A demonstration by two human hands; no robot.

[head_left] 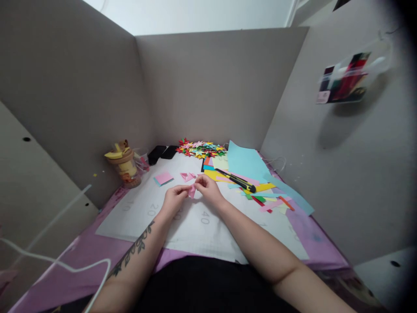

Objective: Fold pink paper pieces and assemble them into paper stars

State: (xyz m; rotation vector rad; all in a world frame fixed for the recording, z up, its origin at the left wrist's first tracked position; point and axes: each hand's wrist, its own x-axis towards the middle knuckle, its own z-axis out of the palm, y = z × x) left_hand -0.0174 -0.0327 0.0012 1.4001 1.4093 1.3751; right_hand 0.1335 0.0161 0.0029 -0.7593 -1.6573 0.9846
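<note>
My left hand (175, 196) and my right hand (207, 188) meet over the white cutting mat (137, 213), both pinching a small folded pink paper piece (192, 191) between their fingertips. Just beyond the hands lie folded pink paper pieces (187, 176) on the mat. A small stack of pink paper squares (163, 178) lies to the left of those. A pile of finished multicoloured paper stars (200, 149) sits at the back of the desk.
A black and yellow utility knife (237, 181) lies on coloured paper sheets (250, 167) and scraps at right. A yellow-lidded cup (123, 167) stands at left, black objects (163, 152) behind it. Grey partition walls surround the desk; a white cable (58, 261) hangs at left.
</note>
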